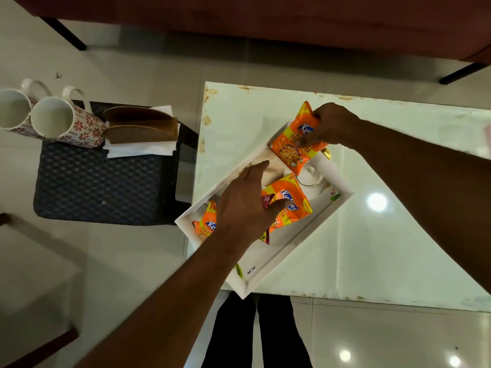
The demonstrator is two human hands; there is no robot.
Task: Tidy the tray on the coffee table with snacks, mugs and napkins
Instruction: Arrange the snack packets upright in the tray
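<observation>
A white rectangular tray (289, 258) lies askew on the glossy white coffee table (398, 235), one corner past the near edge. My right hand (328, 126) pinches an orange snack packet (295, 144) over the tray's far end. My left hand (247, 203) reaches into the tray with fingers extended, thumb touching a second orange packet (289, 205) and a small red packet (266, 201). A third orange packet (206, 224) lies partly hidden under that hand. A white lidded pot (312, 179) sits in the tray. Two floral mugs (61, 120) and white napkins (140, 150) rest on a stool.
The blue patterned stool (101, 184) stands left of the table and also bears a brown wooden napkin holder (140, 126). A dark red sofa (265, 19) runs along the far side. My dark-trousered legs (255, 333) stand at the near edge. Pale tiled floor (79, 261) surrounds everything.
</observation>
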